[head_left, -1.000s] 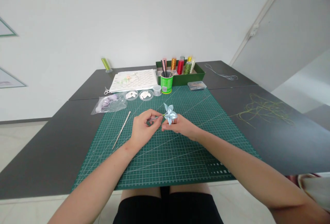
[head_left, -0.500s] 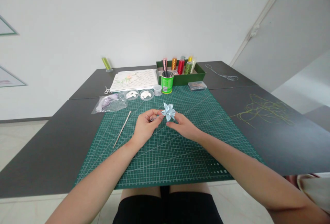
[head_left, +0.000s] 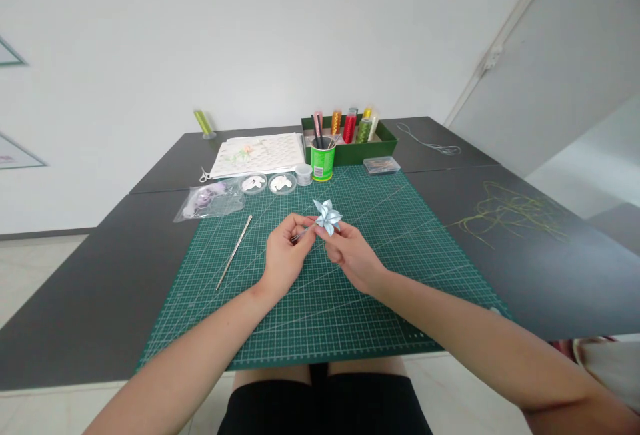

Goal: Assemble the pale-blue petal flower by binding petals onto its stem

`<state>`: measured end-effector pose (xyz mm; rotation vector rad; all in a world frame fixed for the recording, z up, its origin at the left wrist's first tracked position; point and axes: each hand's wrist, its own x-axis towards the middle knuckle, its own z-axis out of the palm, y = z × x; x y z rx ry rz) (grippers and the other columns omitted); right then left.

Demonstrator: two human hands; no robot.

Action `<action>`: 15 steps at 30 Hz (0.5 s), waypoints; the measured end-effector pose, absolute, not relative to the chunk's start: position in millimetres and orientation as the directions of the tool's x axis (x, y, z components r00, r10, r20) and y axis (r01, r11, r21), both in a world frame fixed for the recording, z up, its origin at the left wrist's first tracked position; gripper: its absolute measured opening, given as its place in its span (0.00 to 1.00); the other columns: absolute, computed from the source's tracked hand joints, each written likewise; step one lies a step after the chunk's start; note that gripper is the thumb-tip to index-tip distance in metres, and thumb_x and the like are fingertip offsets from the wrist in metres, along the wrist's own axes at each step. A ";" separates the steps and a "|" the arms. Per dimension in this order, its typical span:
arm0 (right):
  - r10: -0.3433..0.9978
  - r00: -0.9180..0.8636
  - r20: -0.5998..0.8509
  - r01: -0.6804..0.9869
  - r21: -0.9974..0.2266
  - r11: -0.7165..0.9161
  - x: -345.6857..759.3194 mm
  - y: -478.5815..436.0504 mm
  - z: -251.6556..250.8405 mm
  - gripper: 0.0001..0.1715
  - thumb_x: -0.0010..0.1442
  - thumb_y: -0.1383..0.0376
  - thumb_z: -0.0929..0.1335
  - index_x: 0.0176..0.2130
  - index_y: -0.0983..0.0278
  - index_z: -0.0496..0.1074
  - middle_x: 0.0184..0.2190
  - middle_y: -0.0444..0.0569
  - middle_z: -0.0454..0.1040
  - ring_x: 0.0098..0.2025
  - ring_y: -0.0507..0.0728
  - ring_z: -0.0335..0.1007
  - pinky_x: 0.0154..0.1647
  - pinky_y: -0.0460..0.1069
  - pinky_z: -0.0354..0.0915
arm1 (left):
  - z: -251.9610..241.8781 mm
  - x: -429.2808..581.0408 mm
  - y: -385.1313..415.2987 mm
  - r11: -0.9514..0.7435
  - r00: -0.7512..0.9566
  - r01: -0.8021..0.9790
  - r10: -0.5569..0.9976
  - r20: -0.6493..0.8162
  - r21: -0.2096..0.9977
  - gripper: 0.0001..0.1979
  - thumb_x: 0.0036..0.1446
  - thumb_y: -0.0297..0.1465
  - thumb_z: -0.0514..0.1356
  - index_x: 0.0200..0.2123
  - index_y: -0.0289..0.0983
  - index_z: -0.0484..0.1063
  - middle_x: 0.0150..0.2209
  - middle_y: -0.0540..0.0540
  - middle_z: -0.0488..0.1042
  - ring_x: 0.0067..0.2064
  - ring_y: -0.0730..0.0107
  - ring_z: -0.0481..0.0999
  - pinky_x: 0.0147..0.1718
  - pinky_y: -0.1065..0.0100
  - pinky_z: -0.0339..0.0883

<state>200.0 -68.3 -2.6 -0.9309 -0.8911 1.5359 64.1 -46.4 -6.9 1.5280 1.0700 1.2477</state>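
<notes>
A pale blue artificial flower (head_left: 328, 216) with pointed petals is held between my two hands above the green cutting mat (head_left: 360, 315). My left hand (head_left: 289, 248) is closed, pinching the thin stem just behind the bloom; thin wire-like ends show at its fingers. The thumb and fingers of my right hand (head_left: 353, 255) press on the flower's lower right side, close to the left fingertips. To the left, a slim metal tool (head_left: 234, 253) lies slanted on the mat.
Behind the mat stand a green can (head_left: 323, 163) of tools, a green box (head_left: 373, 151) of thread spools, and dishes of white pieces (head_left: 283, 183). A plastic bag (head_left: 210, 200), papers (head_left: 260, 153) and small scissors (head_left: 205, 175) lie left. Loose yellow-green thread (head_left: 510, 215) lies right.
My right thumb has moved up onto the flower's base, and the right fingers have curled in beneath it. The flower has turned slightly. My left hand keeps its pinch.
</notes>
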 end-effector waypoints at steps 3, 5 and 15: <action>0.989 -0.035 -0.143 -0.447 -0.883 -0.144 200.2 -66.4 -2.8 0.19 0.44 0.56 0.79 0.30 0.65 0.74 0.16 0.33 0.50 0.19 0.44 0.36 0.20 0.47 0.35 | -7.6 64.9 -49.2 -0.282 0.161 0.151 0.953 0.258 0.947 0.10 0.58 0.37 0.62 0.33 0.36 0.72 0.19 0.56 0.67 0.22 0.77 0.61 0.25 0.74 0.55; 0.988 -0.020 -0.156 -0.467 -0.872 -0.147 202.2 -63.5 -3.9 0.19 0.43 0.55 0.79 0.29 0.65 0.75 0.16 0.33 0.50 0.18 0.43 0.37 0.19 0.47 0.35 | -6.8 64.2 -48.2 -0.256 0.218 0.126 0.950 0.225 0.958 0.12 0.59 0.40 0.62 0.34 0.36 0.72 0.21 0.53 0.72 0.24 0.76 0.66 0.28 0.73 0.59; 0.988 -0.109 -0.113 -0.492 -0.857 -0.153 215.2 -51.7 -6.8 0.21 0.44 0.55 0.79 0.35 0.65 0.79 0.23 0.39 0.71 0.17 0.41 0.42 0.19 0.46 0.36 | -0.7 55.2 -36.7 0.328 0.531 -0.240 0.832 -0.160 0.914 0.19 0.54 0.44 0.67 0.37 0.32 0.77 0.23 0.50 0.74 0.25 0.77 0.69 0.26 0.75 0.61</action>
